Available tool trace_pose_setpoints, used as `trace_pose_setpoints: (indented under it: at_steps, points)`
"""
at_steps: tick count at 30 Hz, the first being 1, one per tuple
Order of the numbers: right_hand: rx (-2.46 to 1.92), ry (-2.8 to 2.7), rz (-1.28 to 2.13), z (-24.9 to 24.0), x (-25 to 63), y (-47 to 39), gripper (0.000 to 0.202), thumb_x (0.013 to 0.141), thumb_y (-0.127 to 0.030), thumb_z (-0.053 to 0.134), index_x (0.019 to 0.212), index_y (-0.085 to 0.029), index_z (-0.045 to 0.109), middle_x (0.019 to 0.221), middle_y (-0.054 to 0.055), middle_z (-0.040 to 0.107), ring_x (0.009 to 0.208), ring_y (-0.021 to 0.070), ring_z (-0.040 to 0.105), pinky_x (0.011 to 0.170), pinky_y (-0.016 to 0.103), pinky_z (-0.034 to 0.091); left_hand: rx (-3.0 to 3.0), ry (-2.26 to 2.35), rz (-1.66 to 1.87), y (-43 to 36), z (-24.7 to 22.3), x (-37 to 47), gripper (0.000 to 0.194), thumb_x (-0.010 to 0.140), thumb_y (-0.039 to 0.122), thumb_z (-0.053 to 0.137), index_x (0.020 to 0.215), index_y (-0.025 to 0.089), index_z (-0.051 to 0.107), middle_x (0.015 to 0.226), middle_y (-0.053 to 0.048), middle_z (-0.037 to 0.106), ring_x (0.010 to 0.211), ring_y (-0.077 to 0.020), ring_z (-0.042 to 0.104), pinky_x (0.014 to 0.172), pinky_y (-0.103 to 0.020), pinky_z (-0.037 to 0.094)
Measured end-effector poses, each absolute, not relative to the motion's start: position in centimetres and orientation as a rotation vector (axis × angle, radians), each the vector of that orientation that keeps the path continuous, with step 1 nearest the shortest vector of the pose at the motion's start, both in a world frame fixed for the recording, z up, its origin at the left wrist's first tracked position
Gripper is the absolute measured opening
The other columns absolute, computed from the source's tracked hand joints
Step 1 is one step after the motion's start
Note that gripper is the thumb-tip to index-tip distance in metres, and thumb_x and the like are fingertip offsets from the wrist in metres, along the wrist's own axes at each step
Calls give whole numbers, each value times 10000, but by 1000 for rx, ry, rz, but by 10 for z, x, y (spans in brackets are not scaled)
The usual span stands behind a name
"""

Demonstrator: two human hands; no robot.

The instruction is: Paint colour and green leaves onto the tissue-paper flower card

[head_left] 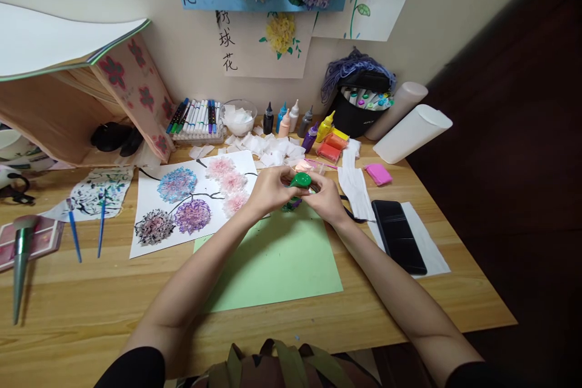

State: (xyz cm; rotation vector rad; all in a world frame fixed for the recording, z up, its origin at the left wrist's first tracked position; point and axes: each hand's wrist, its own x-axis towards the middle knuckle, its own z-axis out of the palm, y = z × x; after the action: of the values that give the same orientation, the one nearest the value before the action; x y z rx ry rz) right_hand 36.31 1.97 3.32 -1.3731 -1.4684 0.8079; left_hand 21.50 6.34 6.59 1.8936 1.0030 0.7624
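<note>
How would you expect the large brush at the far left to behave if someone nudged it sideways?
The large brush would probably roll, since its tapering handle looks round. The pink palette under it may hinder that roll. Its fluffy bristles would likely bend softly.

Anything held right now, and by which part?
Small green item with a shiny round end, held near that end by the fingers of left hand and right hand. Rest mostly hidden.
</note>
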Motion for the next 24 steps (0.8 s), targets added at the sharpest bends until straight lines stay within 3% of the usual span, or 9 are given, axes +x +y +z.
trace_pose_setpoints:
  at_steps: [13, 17, 20, 24]
  points:
    - [-1382, -1426, 834, 46, 364, 19, 292, 650, -241, 691, 925, -174, 620, 933, 46, 663, 881, 207, 608, 799, 321, 493, 1881, 825, 762, 65, 80, 211, 280, 661, 346, 720, 867, 164, 669, 905, -54, 694, 864, -196, 633, 817, -294, 481]
    - [-1298, -1173, 901, 59, 365, 18, 343, 665, -329, 724, 957, -191, 610, 959, 44, 672, 913, 200, 626, 847, 331, 496, 1773, 799, 801, 78, 91, 193, 331, 836, 409, 529, 1038, 174, 644, 1102, -76, 655, 997, -192, 605, 881, -297, 458]
    - [-1144, -829, 1056, 65, 370, 21, 273, 714, -382, 688, 906, -207, 605, 953, 29, 686, 939, 189, 640, 903, 350, 495, 1622, 990, 893, 89, 95, 178, 368, 898, 379, 390, 1010, 137, 645, 1055, -114, 664, 909, -200, 628, 816, -335, 486]
    - [-900, -495, 1261, 65, 374, 24, 196, 691, -339, 725, 824, -235, 626, 903, -3, 707, 935, 169, 656, 938, 332, 507, 1714, 1170, 842, 84, 98, 182, 225, 780, 282, 596, 945, 149, 669, 1037, -108, 667, 965, -225, 606, 856, -358, 467]
